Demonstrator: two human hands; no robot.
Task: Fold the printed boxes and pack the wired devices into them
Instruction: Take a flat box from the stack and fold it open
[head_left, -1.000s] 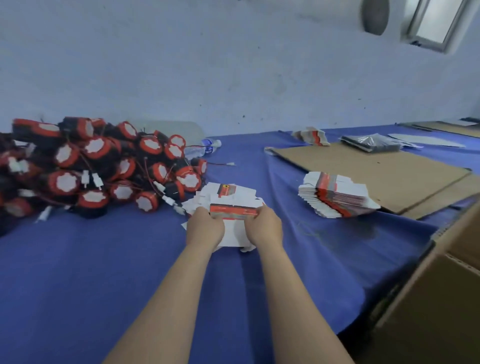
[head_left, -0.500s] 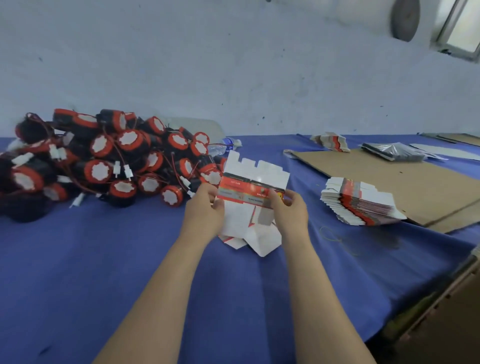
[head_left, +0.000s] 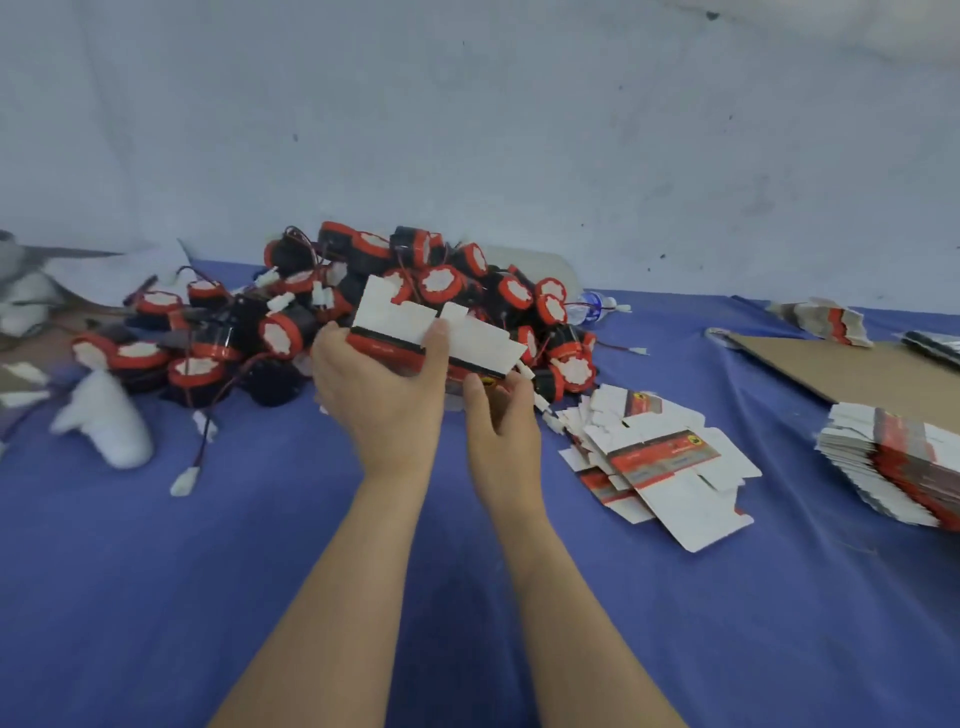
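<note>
Centre frame: one box blank (head_left: 441, 332) held up, flaps untucked. My left hand (head_left: 384, 400) is clamped round its left end, thumb on top; my right hand (head_left: 501, 421) pinches the lower right corner. No folded or packed box in view, so nearly everything is left.

Count:
- device pile (head_left: 441, 280), upper centre: dozens, tangled, uncountable
- loose blanks (head_left: 660, 457), right of my wrists: several
- two stacks: big stack (head_left: 893, 462) at the right edge, small stack (head_left: 826, 319) upper right

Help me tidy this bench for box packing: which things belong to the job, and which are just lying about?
Job: printed box, held by the left hand and right hand; pile of wired devices; loose flat boxes; stacked flat boxes.
Lying about: water bottle; cardboard sheet; white wad.
</note>
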